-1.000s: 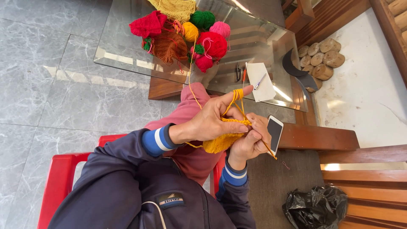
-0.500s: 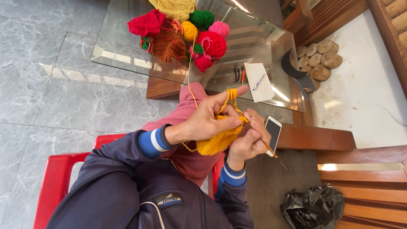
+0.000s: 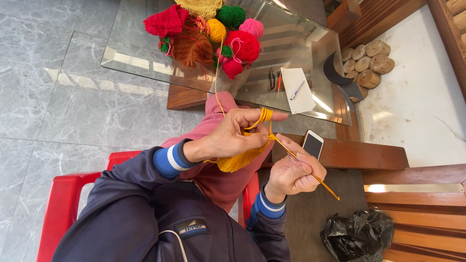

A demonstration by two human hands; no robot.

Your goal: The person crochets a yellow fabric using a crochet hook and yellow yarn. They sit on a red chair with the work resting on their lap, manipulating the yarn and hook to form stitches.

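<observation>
Crocheting with both hands over the lap, above a red chair (image 3: 58,194). Left hand (image 3: 228,138) pinching the top edge of a yellow crochet piece (image 3: 238,160), forefinger stretched out to the right with yellow yarn (image 3: 264,115) looped round it. Right hand (image 3: 293,174) with its grip closed on a thin crochet hook (image 3: 310,172), fingers curled about the shaft. Hook lying on a slant, tip up and left at the piece beside the left hand's fingertips, tail sticking out down and right past the fist. Hook tip touching the piece; right hand just right of and nearer than the left. Yarn running from the forefinger up to a yellow ball (image 3: 217,30) on the far glass table (image 3: 131,53). On that table, no basket or bowl, only a loose heap: red, green and pink balls and a brown knitted piece (image 3: 191,46). Further right a paper sheet (image 3: 297,87) with a pen, and small scissors. Phone (image 3: 313,144) on a wooden ledge just past the right hand. Black bag (image 3: 357,235) near right, contents hidden.
</observation>
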